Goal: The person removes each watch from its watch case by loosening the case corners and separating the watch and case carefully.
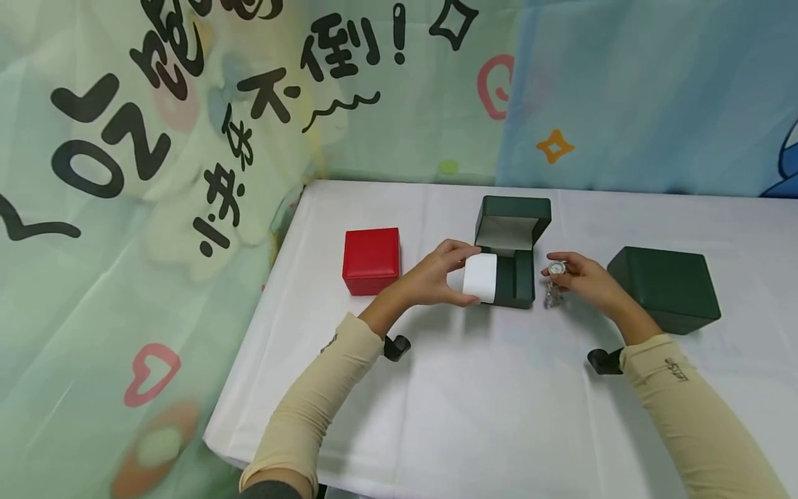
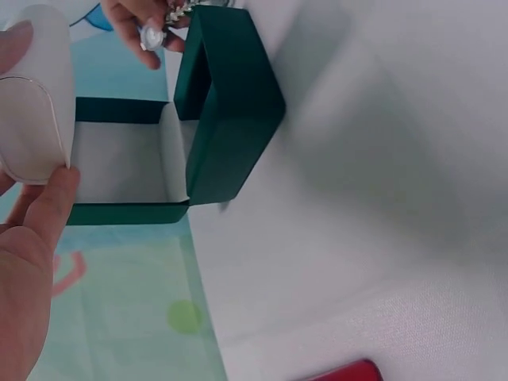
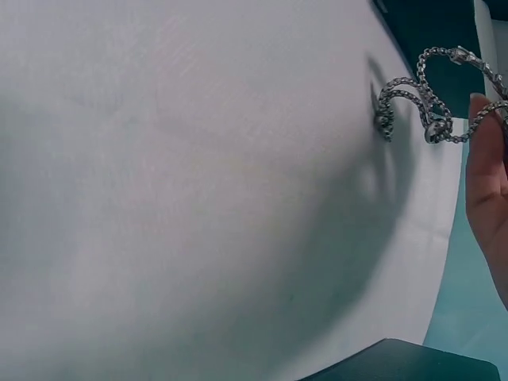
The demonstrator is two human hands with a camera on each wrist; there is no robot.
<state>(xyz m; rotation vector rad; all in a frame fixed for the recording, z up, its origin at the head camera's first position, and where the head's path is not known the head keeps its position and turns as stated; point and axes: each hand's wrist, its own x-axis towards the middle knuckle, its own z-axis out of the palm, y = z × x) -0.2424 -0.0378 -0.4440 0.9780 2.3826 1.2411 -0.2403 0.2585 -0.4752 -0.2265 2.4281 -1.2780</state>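
My left hand [image 1: 444, 276] grips a white watch cushion [image 1: 480, 278] between thumb and fingers, above the left part of an open green watch box [image 1: 524, 277]. In the left wrist view the cushion [image 2: 36, 119] has a rounded end with a seam, and the fingertips press its edge. To the right of the box, my right hand [image 1: 589, 283] pinches a small silver watch [image 1: 557, 268] by its round, pale-faced case. Its chain-like bracelet [image 3: 436, 111] dangles in loops in the right wrist view. The box lid [image 1: 516, 208] stands raised at the back, showing a pale lining.
A closed red box [image 1: 371, 262] sits on the white-covered table [image 1: 499, 402], left of the green box. On the right, a closed dark green box [image 1: 667, 287] stands near my right forearm. A printed cloth backdrop [image 1: 411, 138] hangs behind the table and along its left side.
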